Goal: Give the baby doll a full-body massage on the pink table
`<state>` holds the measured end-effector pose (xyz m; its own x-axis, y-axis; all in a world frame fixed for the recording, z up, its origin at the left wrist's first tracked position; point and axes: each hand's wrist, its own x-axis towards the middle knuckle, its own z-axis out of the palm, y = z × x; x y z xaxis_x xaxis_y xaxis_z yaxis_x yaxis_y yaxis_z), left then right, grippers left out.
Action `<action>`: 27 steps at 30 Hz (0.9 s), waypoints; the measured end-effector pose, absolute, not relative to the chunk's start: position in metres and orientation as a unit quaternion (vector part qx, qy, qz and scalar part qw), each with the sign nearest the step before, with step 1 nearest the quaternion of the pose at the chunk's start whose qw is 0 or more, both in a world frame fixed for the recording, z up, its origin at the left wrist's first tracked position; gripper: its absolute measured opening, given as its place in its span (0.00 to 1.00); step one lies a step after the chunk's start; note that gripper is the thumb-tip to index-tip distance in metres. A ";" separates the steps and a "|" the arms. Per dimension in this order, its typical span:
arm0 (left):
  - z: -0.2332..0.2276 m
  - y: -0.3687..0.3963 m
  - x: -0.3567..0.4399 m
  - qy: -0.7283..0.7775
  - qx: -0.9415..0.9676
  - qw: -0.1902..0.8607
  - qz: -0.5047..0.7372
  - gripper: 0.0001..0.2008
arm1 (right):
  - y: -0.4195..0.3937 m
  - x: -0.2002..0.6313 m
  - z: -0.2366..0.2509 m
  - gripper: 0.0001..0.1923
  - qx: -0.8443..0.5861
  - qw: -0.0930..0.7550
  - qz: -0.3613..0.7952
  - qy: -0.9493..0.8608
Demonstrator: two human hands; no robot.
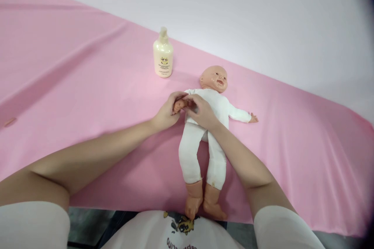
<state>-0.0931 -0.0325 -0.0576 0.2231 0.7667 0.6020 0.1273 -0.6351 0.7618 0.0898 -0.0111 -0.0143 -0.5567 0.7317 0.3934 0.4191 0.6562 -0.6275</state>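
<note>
A baby doll (pixel 218 103) in a white long-sleeved top and white trousers lies on its back, its bare feet toward me. Its hand (pixel 179 106), on the side nearer the bottle, is held between my two hands. My left hand (pixel 168 113) wraps round that doll hand from the left. From the right, my right hand (pixel 202 112) closes on the doll's wrist and sleeve end, over the doll's belly; its fingertips are partly hidden. The doll's other arm stretches out to the right with its small fingers spread.
A cream pump bottle (pixel 163 56) with a cow picture stands upright behind my left hand. Pink cloth (pixel 87 85) with folds covers the table, against a white wall (pixel 263 19). A small brownish piece (pixel 10 122) lies at the far left. The table's front edge runs close to my body.
</note>
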 end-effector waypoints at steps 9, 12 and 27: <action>-0.042 -0.036 -0.094 0.416 0.644 0.395 0.506 0.23 | -0.011 0.089 -0.015 0.18 -0.366 0.361 0.250 -0.821; -0.046 -0.032 -0.093 0.410 0.632 0.402 0.520 0.25 | -0.011 0.089 -0.015 0.20 -0.365 0.357 0.252 -0.822; -0.054 -0.024 -0.090 0.383 0.452 0.605 0.532 0.25 | -0.015 0.091 -0.006 0.31 -0.309 0.229 0.224 -0.896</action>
